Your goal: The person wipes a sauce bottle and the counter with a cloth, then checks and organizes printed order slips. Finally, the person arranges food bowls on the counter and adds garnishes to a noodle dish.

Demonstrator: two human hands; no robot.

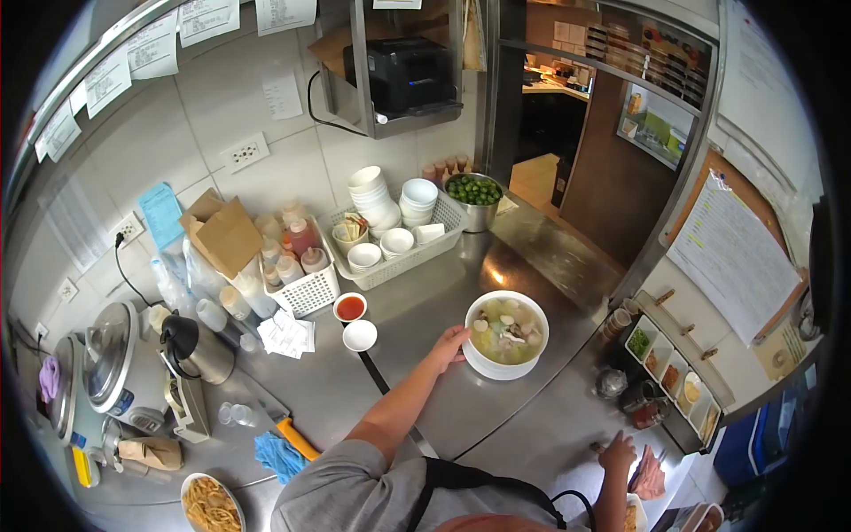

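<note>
A white bowl of soup [508,329] with pale chunks in a greenish broth stands on a white saucer [501,367] on the steel counter. My left hand [450,348] grips the left side of the bowl and saucer. Out to the right, my right hand [618,452] is over the counter with its fingers curled together; anything in them is too small to make out. A pinkish-red crumpled cloth or wrap [650,473] lies beside it. Near my left forearm are a small bowl of red sauce [351,308] and a small white bowl [360,336].
A basket of stacked bowls [399,257], a pot of green limes [475,211] and a basket of sauce bottles [306,295] line the wall. An orange-handled knife [296,438] lies by a blue cloth [280,457]. Garnish trays [674,377] stand right; a noodle bowl [213,504] is front left.
</note>
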